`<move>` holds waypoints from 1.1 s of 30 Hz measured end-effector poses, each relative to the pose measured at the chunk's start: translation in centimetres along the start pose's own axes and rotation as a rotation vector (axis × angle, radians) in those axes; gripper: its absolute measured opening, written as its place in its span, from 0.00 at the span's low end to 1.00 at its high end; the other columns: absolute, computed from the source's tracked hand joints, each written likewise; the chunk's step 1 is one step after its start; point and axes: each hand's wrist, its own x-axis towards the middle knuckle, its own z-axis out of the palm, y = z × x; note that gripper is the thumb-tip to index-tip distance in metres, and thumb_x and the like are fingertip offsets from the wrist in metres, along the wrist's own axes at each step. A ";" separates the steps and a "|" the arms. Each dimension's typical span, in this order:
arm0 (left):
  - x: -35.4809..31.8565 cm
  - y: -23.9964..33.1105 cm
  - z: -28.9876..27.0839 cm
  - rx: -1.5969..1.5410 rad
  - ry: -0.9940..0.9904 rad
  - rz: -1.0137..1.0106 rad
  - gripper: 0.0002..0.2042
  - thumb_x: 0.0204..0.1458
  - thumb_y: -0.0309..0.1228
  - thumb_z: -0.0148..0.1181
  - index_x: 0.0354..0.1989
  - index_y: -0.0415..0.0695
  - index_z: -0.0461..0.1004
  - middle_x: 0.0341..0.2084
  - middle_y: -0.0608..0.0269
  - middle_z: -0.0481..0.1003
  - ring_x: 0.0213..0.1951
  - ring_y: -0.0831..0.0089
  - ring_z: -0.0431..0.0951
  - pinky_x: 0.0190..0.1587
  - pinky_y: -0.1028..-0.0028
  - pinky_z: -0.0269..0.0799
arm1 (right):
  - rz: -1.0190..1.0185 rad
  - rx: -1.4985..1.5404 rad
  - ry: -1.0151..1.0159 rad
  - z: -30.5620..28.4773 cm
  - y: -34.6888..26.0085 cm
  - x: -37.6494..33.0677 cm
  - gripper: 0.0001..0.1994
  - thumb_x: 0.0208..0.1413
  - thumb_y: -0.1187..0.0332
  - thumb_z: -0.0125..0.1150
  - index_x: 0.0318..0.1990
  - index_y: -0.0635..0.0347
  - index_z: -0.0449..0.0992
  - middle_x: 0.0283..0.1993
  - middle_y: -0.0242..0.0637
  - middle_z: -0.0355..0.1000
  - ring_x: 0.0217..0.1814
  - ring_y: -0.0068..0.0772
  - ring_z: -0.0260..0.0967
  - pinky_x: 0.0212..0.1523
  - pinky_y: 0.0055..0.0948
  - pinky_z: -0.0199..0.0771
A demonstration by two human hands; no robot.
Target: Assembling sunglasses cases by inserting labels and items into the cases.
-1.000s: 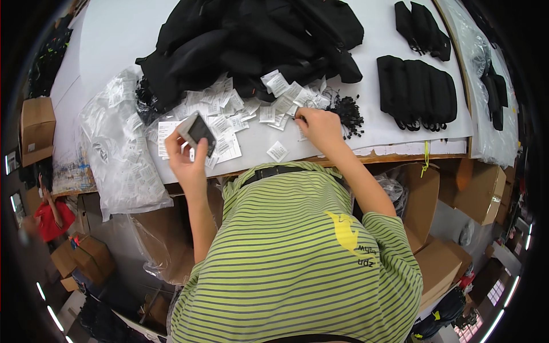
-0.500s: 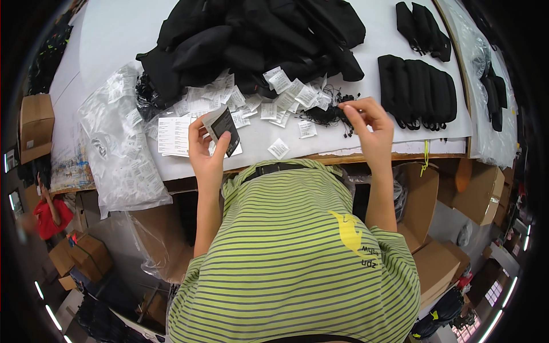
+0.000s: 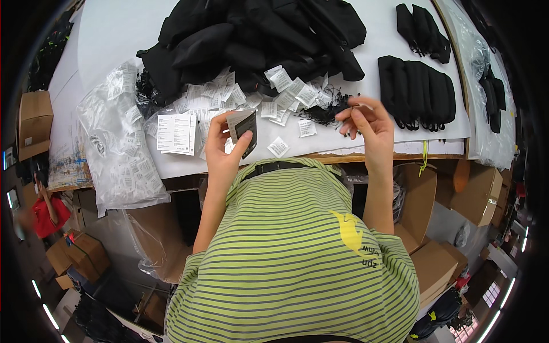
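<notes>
L hand [image 3: 220, 150] near me pinches one dark hang tag [image 3: 244, 130] upright, face toward me, I'd say for reading. R hand [image 3: 366, 123] at 2 o'clock nips one thin black cord, fingers curled. Beyond: white sachets [image 3: 278, 147], too many to count; folded black pouches [image 3: 417, 91] at 1 o'clock, approx 5.

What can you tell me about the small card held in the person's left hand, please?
The card is a small flat rectangle, apparently stiff paper, with a pale grey upper part and a black lower part. It is tilted, raised above the white table edge. The left hand pinches its left side between thumb and fingers; nothing else touches it.
</notes>
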 end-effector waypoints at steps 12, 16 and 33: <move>0.2 1.7 1.8 -0.018 -0.114 -0.014 0.19 0.47 0.26 0.63 0.48 0.40 0.67 0.41 0.63 0.71 0.41 0.75 0.70 0.47 0.75 0.65 | -0.167 -0.430 -0.066 1.8 -0.2 -0.1 0.06 0.53 0.77 0.59 0.38 0.67 0.73 0.39 0.37 0.78 0.40 0.23 0.76 0.42 0.20 0.73; 0.1 3.0 3.5 -0.102 -0.107 0.029 0.20 0.49 0.24 0.60 0.52 0.41 0.66 0.42 0.62 0.70 0.41 0.74 0.71 0.45 0.74 0.67 | -0.189 -0.418 -0.058 1.9 -0.4 -0.1 0.05 0.54 0.77 0.58 0.37 0.68 0.73 0.38 0.38 0.78 0.38 0.23 0.76 0.40 0.19 0.73; 0.9 2.1 4.6 -0.088 -0.338 -0.063 0.09 0.51 0.32 0.62 0.37 0.41 0.78 0.41 0.63 0.69 0.42 0.74 0.73 0.39 0.76 0.71 | -0.128 -0.235 -0.125 4.6 0.5 -0.8 0.05 0.54 0.75 0.59 0.37 0.65 0.75 0.35 0.35 0.78 0.24 0.17 0.70 0.24 0.15 0.68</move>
